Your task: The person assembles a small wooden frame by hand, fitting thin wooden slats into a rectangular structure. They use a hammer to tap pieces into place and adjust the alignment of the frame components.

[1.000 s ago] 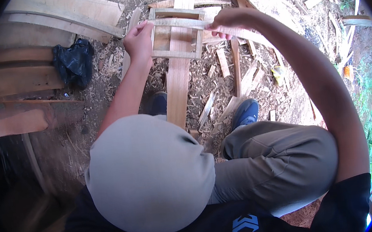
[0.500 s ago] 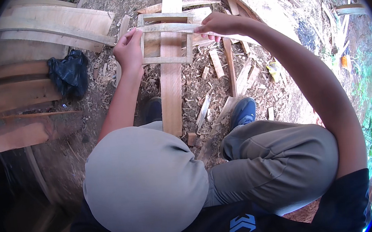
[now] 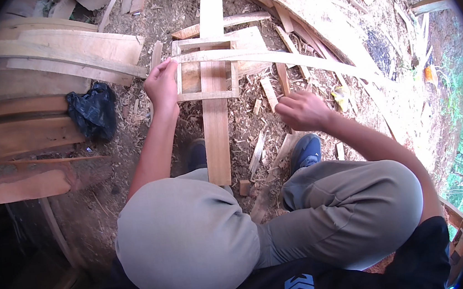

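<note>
My left hand (image 3: 162, 87) pinches the left side of a small rectangular wooden frame (image 3: 210, 95) together with the near end of a long thin wooden strip (image 3: 301, 58). The strip lies across the frame's upper part and runs far to the right. Beneath the frame a narrow board (image 3: 218, 140) lies lengthwise between my feet. My right hand (image 3: 303, 111) is closed over the lower part of a slim brown wooden stick (image 3: 283, 78), right of the frame. The stick's upper end passes under the strip, and its lower part is hidden by my fingers.
Curved planks (image 3: 60, 46) are piled at the left, beside a crumpled black plastic bag (image 3: 93, 112). Wood chips and offcuts (image 3: 268, 91) cover the ground. A large curved board (image 3: 307, 3) lies at the far right. My shoe (image 3: 306, 151) stands near the offcuts.
My right hand has let go of the strip and come down toward me onto the brown stick. The left hand keeps its hold on the frame and strip. The whole view has shifted slightly.
</note>
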A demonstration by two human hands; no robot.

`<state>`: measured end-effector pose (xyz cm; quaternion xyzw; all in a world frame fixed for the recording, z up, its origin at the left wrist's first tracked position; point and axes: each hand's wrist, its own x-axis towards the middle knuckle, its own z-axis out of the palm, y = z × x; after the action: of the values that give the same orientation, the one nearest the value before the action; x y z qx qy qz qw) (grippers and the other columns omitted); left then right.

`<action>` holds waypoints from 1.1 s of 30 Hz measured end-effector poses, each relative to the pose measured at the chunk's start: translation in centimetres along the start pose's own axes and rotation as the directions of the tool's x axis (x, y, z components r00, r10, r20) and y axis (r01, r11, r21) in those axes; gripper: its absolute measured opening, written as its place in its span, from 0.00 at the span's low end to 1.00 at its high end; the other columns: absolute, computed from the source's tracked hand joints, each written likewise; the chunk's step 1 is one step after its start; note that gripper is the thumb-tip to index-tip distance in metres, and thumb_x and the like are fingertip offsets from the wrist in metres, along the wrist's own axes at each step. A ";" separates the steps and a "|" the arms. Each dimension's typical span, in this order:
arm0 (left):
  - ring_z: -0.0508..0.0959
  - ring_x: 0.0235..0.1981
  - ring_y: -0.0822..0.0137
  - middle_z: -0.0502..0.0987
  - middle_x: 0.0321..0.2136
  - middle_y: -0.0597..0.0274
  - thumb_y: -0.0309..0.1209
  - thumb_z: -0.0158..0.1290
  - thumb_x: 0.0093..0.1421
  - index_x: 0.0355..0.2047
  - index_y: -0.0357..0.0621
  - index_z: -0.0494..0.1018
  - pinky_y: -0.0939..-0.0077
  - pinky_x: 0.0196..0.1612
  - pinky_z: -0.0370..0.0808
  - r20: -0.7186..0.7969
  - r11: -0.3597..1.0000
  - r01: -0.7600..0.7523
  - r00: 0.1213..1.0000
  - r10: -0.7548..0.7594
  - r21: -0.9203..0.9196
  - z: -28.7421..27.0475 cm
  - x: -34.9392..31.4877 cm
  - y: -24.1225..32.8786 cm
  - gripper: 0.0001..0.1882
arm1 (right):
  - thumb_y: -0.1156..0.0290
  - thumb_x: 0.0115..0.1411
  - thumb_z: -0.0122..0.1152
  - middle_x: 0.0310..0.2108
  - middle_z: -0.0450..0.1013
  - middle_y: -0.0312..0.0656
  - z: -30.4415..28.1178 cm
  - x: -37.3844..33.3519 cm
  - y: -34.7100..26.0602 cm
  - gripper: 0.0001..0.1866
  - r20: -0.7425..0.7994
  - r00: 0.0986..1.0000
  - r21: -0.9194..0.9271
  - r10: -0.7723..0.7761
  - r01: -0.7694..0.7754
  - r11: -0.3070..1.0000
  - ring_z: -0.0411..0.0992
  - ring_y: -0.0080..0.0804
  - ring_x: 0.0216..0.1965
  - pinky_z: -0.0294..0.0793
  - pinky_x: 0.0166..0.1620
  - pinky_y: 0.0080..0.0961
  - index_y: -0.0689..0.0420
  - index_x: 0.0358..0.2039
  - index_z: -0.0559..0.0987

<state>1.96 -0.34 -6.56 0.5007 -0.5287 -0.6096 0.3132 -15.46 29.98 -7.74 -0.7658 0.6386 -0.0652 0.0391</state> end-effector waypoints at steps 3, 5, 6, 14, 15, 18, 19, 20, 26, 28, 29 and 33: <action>0.78 0.44 0.72 0.81 0.43 0.58 0.27 0.62 0.59 0.45 0.32 0.80 0.80 0.49 0.71 0.036 1.000 0.017 0.999 -0.017 0.001 0.1 0.2 0.2 0.15 | 0.68 0.63 0.53 0.39 0.73 0.49 5.4 -3.4 1.1 0.13 0.017 0.788 0.173 0.616 -0.609 0.774 0.76 0.40 0.37 0.80 0.41 0.34 0.58 0.46 0.69; 0.78 0.44 0.72 0.81 0.43 0.58 0.28 0.62 0.59 0.45 0.32 0.80 0.79 0.49 0.71 0.055 1.000 0.018 0.998 -0.018 0.010 0.3 0.4 -0.1 0.15 | 0.60 0.60 0.59 0.48 0.69 0.57 5.8 -3.5 2.7 0.31 0.230 0.517 0.241 0.824 -0.851 0.466 0.75 0.51 0.44 0.78 0.50 0.38 0.62 0.58 0.63; 0.78 0.44 0.72 0.81 0.43 0.58 0.28 0.62 0.59 0.45 0.32 0.80 0.79 0.50 0.71 0.059 1.000 0.009 0.998 -0.010 0.018 0.2 0.6 0.1 0.16 | 0.59 0.58 0.61 0.49 0.69 0.58 4.3 -2.4 2.8 0.32 0.272 0.437 0.278 0.857 -0.889 0.365 0.74 0.53 0.48 0.77 0.51 0.41 0.61 0.58 0.63; 0.78 0.44 0.71 0.81 0.43 0.58 0.29 0.62 0.59 0.45 0.33 0.80 0.78 0.50 0.71 0.066 0.999 0.002 0.998 -0.004 0.040 -0.5 0.6 0.0 0.15 | 0.66 0.56 0.58 0.49 0.72 0.52 2.2 -0.3 1.7 0.18 0.444 0.557 0.303 0.702 -0.831 0.467 0.76 0.48 0.46 0.78 0.48 0.42 0.59 0.45 0.70; 0.78 0.44 0.71 0.81 0.43 0.57 0.28 0.62 0.59 0.45 0.33 0.80 0.78 0.50 0.71 0.071 1.000 0.001 0.997 -0.004 0.029 -0.6 0.7 -0.1 0.15 | 0.68 0.56 0.56 0.47 0.71 0.52 3.0 -0.7 1.1 0.15 0.370 0.639 0.313 0.674 -0.769 0.557 0.75 0.48 0.47 0.79 0.46 0.41 0.58 0.44 0.70; 0.79 0.42 0.72 0.81 0.42 0.57 0.27 0.62 0.58 0.44 0.32 0.80 0.79 0.48 0.72 0.078 1.000 0.010 0.997 -0.011 0.012 -0.5 0.5 0.2 0.15 | 0.69 0.56 0.56 0.50 0.69 0.55 4.0 -1.2 -0.9 0.14 0.249 0.592 0.305 0.766 -0.799 0.518 0.74 0.50 0.49 0.79 0.47 0.41 0.59 0.42 0.69; 0.79 0.41 0.72 0.81 0.41 0.57 0.27 0.62 0.58 0.43 0.32 0.80 0.79 0.48 0.72 0.086 1.000 0.017 0.996 -0.018 0.008 -0.6 0.6 0.3 0.14 | 0.65 0.57 0.60 0.52 0.67 0.59 4.3 -1.2 -0.6 0.22 0.303 0.519 0.269 0.799 -0.851 0.450 0.73 0.54 0.51 0.78 0.49 0.44 0.60 0.49 0.67; 0.79 0.41 0.71 0.81 0.40 0.57 0.27 0.63 0.58 0.43 0.32 0.80 0.79 0.48 0.72 0.098 1.000 0.025 0.995 -0.024 0.000 -0.6 0.8 0.4 0.14 | 0.64 0.56 0.62 0.53 0.66 0.60 5.1 -1.8 -0.1 0.26 0.291 0.510 0.261 0.810 -0.856 0.445 0.72 0.56 0.51 0.77 0.50 0.45 0.60 0.51 0.65; 0.79 0.40 0.72 0.81 0.39 0.57 0.26 0.63 0.57 0.41 0.33 0.79 0.79 0.46 0.73 0.052 0.993 -0.070 0.997 0.065 0.091 -0.5 0.2 2.3 0.13 | 0.59 0.54 0.71 0.49 0.71 0.63 7.6 -2.5 3.0 0.40 0.417 0.469 0.354 0.778 -0.873 0.336 0.73 0.59 0.51 0.75 0.52 0.47 0.62 0.57 0.58; 0.78 0.39 0.72 0.81 0.39 0.57 0.26 0.62 0.57 0.41 0.33 0.79 0.80 0.44 0.73 0.054 0.986 -0.121 0.992 0.116 0.114 -0.1 0.1 2.6 0.12 | 0.60 0.54 0.70 0.45 0.73 0.62 7.7 -1.7 2.8 0.37 0.438 0.434 0.317 0.787 -0.894 0.316 0.75 0.58 0.48 0.76 0.51 0.47 0.62 0.56 0.60; 0.79 0.38 0.73 0.81 0.39 0.58 0.27 0.61 0.58 0.41 0.34 0.78 0.80 0.42 0.73 0.062 0.981 -0.152 0.987 0.145 0.117 -0.1 0.2 2.7 0.12 | 0.61 0.54 0.69 0.43 0.75 0.61 7.7 -1.4 2.7 0.36 0.448 0.415 0.298 0.792 -0.904 0.306 0.76 0.58 0.46 0.76 0.51 0.47 0.62 0.55 0.60; 0.79 0.33 0.74 0.80 0.37 0.61 0.27 0.54 0.62 0.41 0.36 0.75 0.82 0.34 0.72 0.196 0.979 -0.073 0.980 0.035 0.191 0.7 -0.7 5.7 0.09 | 0.68 0.57 0.59 0.40 0.76 0.62 6.9 -0.9 2.7 0.25 0.465 0.265 0.407 0.845 -0.911 0.061 0.78 0.57 0.43 0.77 0.49 0.46 0.66 0.52 0.64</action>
<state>0.62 -0.86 -0.93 0.4537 -0.6277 -0.5907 0.2262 -17.25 30.19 -14.98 -0.1615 0.9036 -0.1905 0.3480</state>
